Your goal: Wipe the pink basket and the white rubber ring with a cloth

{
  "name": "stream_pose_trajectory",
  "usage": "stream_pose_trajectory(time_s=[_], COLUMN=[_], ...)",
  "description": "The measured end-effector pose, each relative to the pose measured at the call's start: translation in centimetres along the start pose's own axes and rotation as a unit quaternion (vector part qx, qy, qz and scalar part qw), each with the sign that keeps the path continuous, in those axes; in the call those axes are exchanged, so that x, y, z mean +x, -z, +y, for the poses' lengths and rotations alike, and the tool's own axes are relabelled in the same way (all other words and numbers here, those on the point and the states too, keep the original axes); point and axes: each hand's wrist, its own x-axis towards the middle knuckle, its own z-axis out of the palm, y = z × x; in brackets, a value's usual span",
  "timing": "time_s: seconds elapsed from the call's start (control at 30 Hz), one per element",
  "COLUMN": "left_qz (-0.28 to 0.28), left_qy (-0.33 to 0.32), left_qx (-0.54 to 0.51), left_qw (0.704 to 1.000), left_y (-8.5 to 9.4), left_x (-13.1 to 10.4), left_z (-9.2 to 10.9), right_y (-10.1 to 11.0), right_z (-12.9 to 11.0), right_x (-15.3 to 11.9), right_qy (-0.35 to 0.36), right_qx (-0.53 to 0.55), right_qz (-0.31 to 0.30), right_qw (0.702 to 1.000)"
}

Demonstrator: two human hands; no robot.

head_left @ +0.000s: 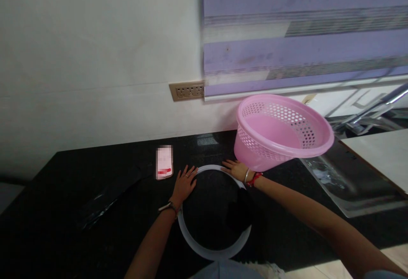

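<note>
A pale grey-white ring (214, 254) lies flat on the black countertop (127, 245), its near edge close to my body. My left hand (185, 183) rests at the ring's upper left, fingers spread and stretched out. Across from it, my right hand (236, 170) lies at the upper right of the ring, its fingers also extended. Both hands touch or cover parts of the rim, and neither is closed around it. A darker patch overlaps the ring's right side; whether it is a shadow or black material, I cannot tell.
A pink perforated plastic basket (261, 162) stands just beyond my right hand. A blurred pink-white item (164, 163) and black plastic (106, 200) lie at left. Right of me is a metal sink (338, 185) with a faucet (379, 106) and a pale board (379, 155).
</note>
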Motion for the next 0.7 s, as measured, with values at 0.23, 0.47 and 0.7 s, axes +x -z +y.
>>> stream_pose_trajectory(time_s=[0.23, 0.47, 0.7], left_qz=[0.004, 0.007, 0.014], left_qy=[-0.002, -0.001, 0.004], left_qx=[0.008, 0.014, 0.014], left_qw=[1.000, 1.000, 1.000], left_y=[0.2, 0.1, 0.2], left_x=[0.0, 0.0, 0.0], left_z=[0.1, 0.0, 0.2], right_y=[0.1, -0.2, -3.7], right_z=[0.5, 0.0, -4.8], right_x=[1.1, -3.2, -8.5], right_qy=[-0.036, -0.039, -0.124], right_qx=[-0.001, 0.050, 0.108], right_qz=[-0.060, -0.007, 0.117], right_qw=[0.998, 0.998, 0.979])
